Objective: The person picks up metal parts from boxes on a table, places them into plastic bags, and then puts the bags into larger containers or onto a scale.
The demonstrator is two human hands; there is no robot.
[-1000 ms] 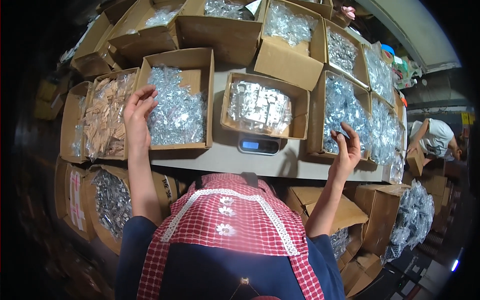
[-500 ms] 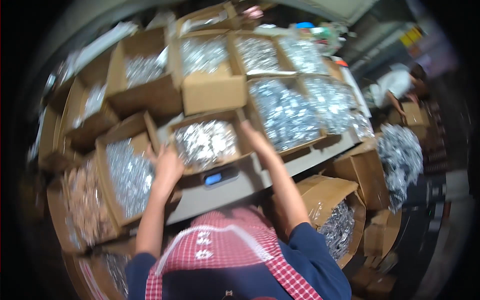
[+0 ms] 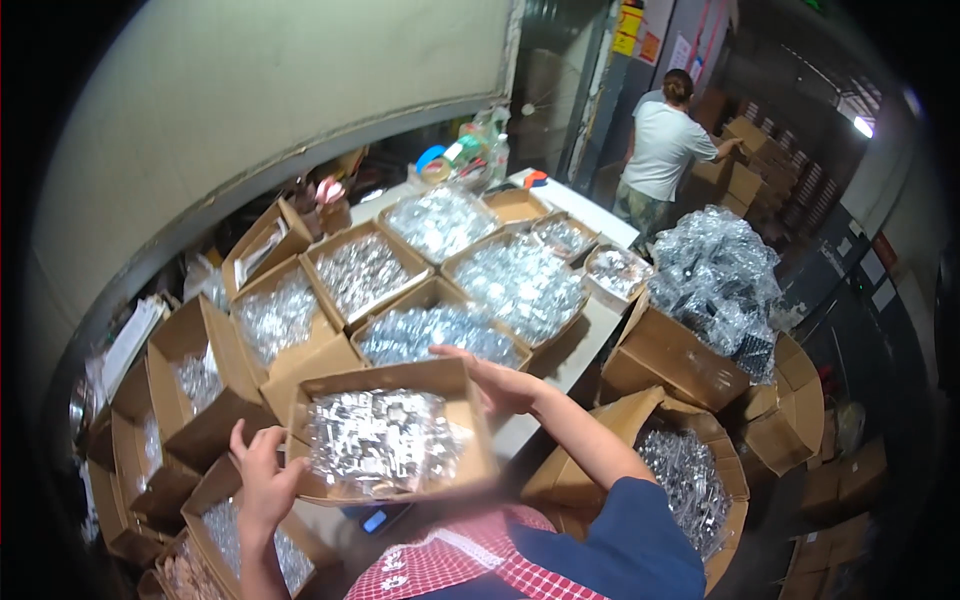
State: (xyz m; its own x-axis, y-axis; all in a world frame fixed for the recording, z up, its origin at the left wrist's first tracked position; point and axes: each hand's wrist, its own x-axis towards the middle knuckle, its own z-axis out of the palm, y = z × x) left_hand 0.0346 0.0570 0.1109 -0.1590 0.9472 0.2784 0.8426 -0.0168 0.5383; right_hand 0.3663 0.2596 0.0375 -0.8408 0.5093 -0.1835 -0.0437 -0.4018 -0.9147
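The left hand (image 3: 262,482) grips the left wall of a shallow cardboard box (image 3: 388,378), fingers curled over the rim. The box sits between the 2 hands, just above a small scale with a blue display (image 3: 375,520), which shows below its near edge; whether the box touches the scale cannot be told. The long axis of the box runs left to right, tilted slightly, with the open top facing up. It is brown corrugated card with flat walls, filled with small clear plastic packets (image 3: 380,440) that look crinkled and shiny. The right hand (image 3: 497,378) presses flat against the right wall, fingers extended, thumb on the rim. Beyond the box, a light tabletop (image 3: 590,330) carries more open cartons of similar glossy packets. To the right, a tall carton (image 3: 668,357) holds a heaped mound of bagged parts. A person in a pale shirt (image 3: 662,150) stands far right by stacked boxes.
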